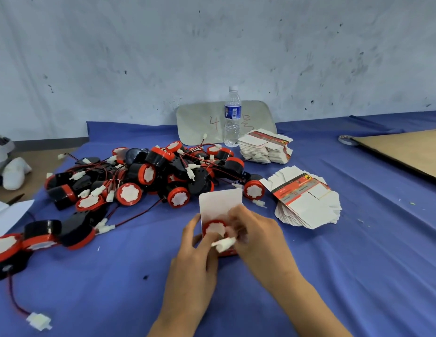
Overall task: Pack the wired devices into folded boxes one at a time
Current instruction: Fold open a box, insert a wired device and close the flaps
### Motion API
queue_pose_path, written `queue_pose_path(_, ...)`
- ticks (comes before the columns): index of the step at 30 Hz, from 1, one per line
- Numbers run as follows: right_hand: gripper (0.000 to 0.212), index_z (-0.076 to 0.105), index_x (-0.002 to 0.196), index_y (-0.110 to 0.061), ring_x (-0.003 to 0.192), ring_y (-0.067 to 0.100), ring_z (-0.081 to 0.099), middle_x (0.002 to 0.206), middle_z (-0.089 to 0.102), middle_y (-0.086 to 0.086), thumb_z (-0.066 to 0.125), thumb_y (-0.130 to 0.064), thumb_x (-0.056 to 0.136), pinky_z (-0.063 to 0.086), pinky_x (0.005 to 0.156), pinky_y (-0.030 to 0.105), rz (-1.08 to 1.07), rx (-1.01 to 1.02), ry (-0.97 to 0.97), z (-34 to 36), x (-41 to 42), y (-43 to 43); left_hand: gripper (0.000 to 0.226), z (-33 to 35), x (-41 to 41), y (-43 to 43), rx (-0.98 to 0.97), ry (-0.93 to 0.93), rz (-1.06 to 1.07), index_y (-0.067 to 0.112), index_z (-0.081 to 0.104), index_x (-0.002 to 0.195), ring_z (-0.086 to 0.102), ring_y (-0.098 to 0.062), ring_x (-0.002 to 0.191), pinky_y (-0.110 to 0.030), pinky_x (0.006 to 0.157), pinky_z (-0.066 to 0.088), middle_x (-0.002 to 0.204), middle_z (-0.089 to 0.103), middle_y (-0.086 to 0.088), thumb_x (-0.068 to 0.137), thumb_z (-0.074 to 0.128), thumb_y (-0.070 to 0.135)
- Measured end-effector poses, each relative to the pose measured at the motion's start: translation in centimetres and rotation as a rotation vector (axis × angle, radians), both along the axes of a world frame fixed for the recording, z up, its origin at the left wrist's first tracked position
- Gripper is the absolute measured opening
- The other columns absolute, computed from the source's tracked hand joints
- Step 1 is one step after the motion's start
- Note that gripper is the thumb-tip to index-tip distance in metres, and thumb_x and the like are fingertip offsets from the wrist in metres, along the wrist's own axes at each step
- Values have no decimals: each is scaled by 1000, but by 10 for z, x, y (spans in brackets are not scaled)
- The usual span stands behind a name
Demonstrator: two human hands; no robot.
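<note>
A folded box (220, 201) with its white flap standing up sits at the middle of the blue cloth. A red-rimmed wired device (215, 227) lies in its open mouth. My left hand (195, 249) grips the box's left side. My right hand (253, 234) pinches the device's white connector (224, 243) and wire just over the opening. A large pile of black-and-red wired devices (144, 176) lies behind and to the left. Two stacks of flat boxes rest to the right, one near (307, 203) and one further back (265, 147).
A water bottle (232, 117) stands at the back before a grey plate (200, 122) leaning on the wall. Cardboard (406, 149) and a tape roll (346, 140) lie far right. More devices (29, 239) and a loose connector (39, 321) sit near the left front.
</note>
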State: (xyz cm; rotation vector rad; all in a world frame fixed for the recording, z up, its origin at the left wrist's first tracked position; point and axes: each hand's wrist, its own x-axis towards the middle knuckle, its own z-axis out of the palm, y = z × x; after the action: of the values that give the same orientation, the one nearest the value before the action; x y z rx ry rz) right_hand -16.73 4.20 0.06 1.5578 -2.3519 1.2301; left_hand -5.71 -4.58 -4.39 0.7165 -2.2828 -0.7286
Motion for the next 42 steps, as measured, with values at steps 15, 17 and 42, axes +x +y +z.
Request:
queue_pose_path(15,16,68,105,-12,67,3,57,77,70,2,64,-9,90,41,65,3,-178,-417,41,3,-9,4,13,1,-2,3,-39,-114,86,40,57,105,55,-4,104,-27,66,53,152,15,26,94,57,33)
queue_pose_path(17,20,72,104,-6,71,2,54,79,68,-1,64,-5,86,39,69,4,-194,-380,129,2,-9,3,16,1,-1,3,-55,-118,75,40,56,109,55,-4,103,-28,66,53,152,14,26,95,56,32)
queue_pose_path(42,93,69,111,-36,139,17,-34,131,-48,-35,-13,-69,81,-24,104,38,-239,526,357,-16,-13,-13,21,1,0,3,-77,77,17,31,70,104,49,-4,119,-29,78,56,148,34,15,90,66,14)
